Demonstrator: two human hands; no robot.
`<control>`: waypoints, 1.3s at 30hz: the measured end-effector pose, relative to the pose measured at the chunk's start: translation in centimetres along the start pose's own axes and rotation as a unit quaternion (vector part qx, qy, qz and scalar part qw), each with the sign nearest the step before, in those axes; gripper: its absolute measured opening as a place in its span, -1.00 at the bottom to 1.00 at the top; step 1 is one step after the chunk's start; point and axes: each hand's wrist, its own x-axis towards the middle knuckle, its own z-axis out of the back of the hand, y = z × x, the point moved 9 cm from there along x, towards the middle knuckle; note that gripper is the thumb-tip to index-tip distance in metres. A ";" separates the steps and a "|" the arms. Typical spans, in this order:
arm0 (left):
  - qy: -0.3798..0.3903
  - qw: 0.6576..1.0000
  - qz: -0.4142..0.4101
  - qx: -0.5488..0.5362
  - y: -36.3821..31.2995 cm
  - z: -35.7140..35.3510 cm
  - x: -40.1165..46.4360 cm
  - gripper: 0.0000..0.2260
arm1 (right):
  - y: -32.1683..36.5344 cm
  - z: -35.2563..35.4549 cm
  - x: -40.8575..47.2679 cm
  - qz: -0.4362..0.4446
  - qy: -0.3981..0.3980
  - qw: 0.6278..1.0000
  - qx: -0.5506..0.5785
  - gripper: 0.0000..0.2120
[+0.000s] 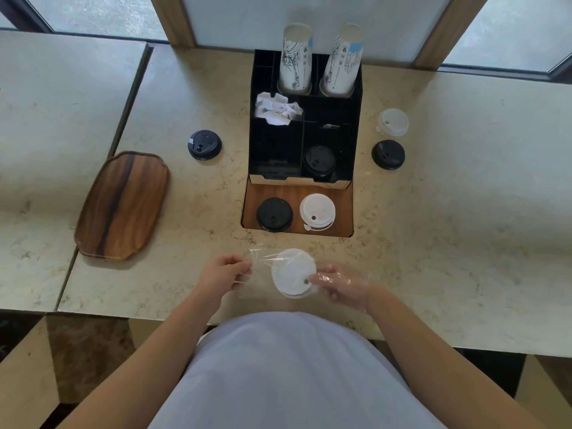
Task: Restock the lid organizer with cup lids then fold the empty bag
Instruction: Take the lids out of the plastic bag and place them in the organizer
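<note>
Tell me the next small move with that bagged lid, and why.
Probably slide the white lid out of the clear bag: the left hand pinches the bag's edge, the right hand, inside the plastic, holds the lid, and the organizer has room.

Glossy wooden tray [122,205]; clear plastic bag [263,261].

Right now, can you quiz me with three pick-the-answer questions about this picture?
1. Where is the oval wooden tray?
A. left of the black organizer
B. inside it
C. behind the cups

2. How many black round plastic lids show?
A. two
B. four
C. six

3. What is the left hand doing?
A. lying flat
B. pinching the clear plastic bag
C. holding a cup

Answers:
1 A, the tray lies on the table to the left.
2 B, two on the table, one on the wooden base, one in a compartment.
3 B, its fingers grip the bag's edge.
</note>
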 end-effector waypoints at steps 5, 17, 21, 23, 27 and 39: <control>-0.066 0.998 -0.010 -0.016 0.2 1.7 0.7 -0.91 | 1.3 2.5 -0.8 0.012 -0.085 0.995 -0.045 -0.62; -0.120 0.990 -0.046 0.064 -0.1 7.4 2.5 -0.90 | 11.6 11.0 -5.6 0.113 -0.304 0.944 -0.065 -0.76; -0.118 0.992 -0.037 0.025 -0.3 7.2 3.1 -0.90 | 17.0 10.0 -4.9 0.182 -0.323 0.926 -0.077 -0.72; -0.109 0.993 -0.035 0.002 -0.4 6.9 3.4 -0.90 | 19.5 8.5 -3.6 0.199 -0.310 0.925 -0.098 -0.74; -0.084 0.996 -0.029 -0.012 -0.8 6.6 4.0 -0.91 | 24.2 4.9 -0.6 0.244 -0.295 0.905 -0.188 -0.75; -0.043 0.998 -0.009 -0.049 -0.3 6.1 4.1 -0.91 | 30.3 0.0 8.4 0.235 -0.307 0.783 -0.487 -0.57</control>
